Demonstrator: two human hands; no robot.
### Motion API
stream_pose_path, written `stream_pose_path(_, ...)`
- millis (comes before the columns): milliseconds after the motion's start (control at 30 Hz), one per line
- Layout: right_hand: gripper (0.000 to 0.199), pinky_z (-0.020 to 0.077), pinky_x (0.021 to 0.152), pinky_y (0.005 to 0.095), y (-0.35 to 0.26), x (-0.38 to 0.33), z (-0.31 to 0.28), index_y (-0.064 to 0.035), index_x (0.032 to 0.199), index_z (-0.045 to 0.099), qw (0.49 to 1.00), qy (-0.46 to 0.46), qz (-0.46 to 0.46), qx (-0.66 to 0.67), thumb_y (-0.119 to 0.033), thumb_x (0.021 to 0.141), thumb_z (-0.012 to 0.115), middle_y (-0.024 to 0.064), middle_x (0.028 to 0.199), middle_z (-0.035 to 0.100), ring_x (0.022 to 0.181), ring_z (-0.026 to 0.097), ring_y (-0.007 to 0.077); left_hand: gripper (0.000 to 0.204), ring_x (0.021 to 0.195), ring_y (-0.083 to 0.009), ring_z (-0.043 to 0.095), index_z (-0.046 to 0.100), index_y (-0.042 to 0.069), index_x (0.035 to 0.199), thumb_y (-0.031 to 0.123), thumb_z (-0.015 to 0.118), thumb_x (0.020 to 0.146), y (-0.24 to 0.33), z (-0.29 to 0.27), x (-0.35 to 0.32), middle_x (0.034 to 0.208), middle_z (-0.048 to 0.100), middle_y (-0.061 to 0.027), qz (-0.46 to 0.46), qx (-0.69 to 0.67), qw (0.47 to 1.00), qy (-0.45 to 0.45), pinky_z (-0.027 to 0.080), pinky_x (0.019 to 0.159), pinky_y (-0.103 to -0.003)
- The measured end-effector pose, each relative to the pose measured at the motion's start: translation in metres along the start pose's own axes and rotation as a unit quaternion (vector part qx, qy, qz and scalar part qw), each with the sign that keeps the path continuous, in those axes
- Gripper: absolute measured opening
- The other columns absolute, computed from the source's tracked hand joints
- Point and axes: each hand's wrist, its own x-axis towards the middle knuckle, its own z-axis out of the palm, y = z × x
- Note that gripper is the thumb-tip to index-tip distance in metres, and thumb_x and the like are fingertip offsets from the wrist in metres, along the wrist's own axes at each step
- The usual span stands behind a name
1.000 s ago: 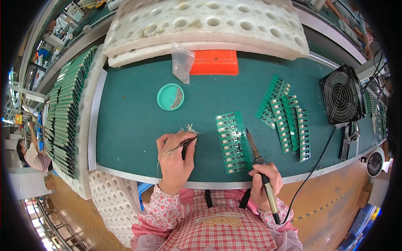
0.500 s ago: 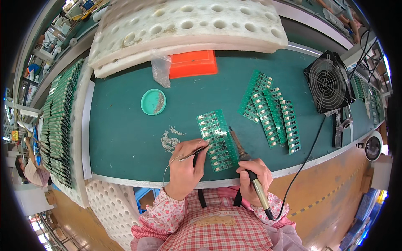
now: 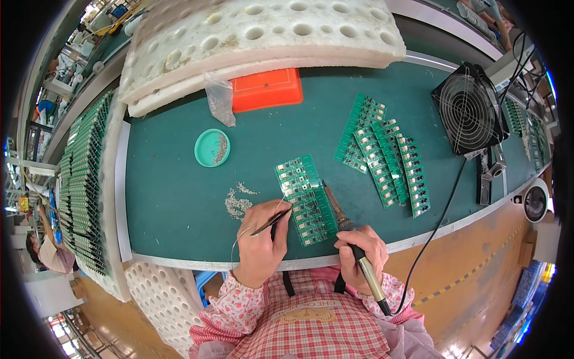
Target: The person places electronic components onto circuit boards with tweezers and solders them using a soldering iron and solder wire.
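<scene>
Left hand [image 3: 260, 242] grips tweezers [image 3: 267, 225] beside the circuit-board panel [image 3: 308, 203], right hand [image 3: 363, 257] grips a soldering iron [image 3: 375, 283]; loose components [image 3: 237, 204] remain, panel completion undeterminable.

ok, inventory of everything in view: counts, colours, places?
Bench: 1, green, centre
Board: 1, green, bench front
Loose boards: about 4, green, right of board
Stacked boards: many, green, far left
Dish: 1, teal, bench left
Bits: many, pale, dish and left of board
Box: 1, orange, bench back
Bag: 1, clear, left of box
Foam: several, white, back and left
Fan: 1, black, right
Iron: 1, black/gold, right of board
Cable: 1, black, from iron
Tweezers: 1, dark, left of board
Wire: 1, silver, beside tweezers
People: at least 2, colours unclear, background
Left hand: 1, bare, holding tweezers
Right hand: 1, bare, holding iron
Apron: 1, red check, bottom
</scene>
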Motion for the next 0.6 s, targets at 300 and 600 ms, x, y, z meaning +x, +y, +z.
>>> stream_pose_path(300, 0.018, 0.0482, 0.055, 0.0317, -0.0003, 0.0005, 0.0003, -0.0023, 0.107, 0.061, 1.000, -0.004, -0.004, 0.007, -0.017, 0.097, 0.064, 0.0066, 0.070, 0.065, 0.058, 0.058, 0.0195, 0.025, 0.090, -0.0290, 0.067, 0.066, 0.000, 0.103, -0.008, 0.072, 0.080, 0.0013, 0.0000, 0.0016, 0.100, 0.070, -0.0119, 0.009, 0.003, 1.000, 0.000, 0.053, 0.080, -0.036)
stream_pose_path(600, 0.019, 0.0479, 0.055, 0.0316, 0.0000, 0.0006, -0.0003, -0.0022, 0.107, 0.061, 1.000, -0.009, -0.005, 0.007, -0.017, 0.097, 0.064, 0.0067, 0.070, 0.064, 0.058, 0.058, 0.0194, 0.026, 0.089, -0.0290, 0.067, 0.065, 0.001, 0.104, -0.008, 0.072, 0.080, 0.0009, 0.0007, 0.0021, 0.100, 0.070, -0.0116, 0.023, 0.011, 1.000, 0.003, 0.052, 0.079, -0.036)
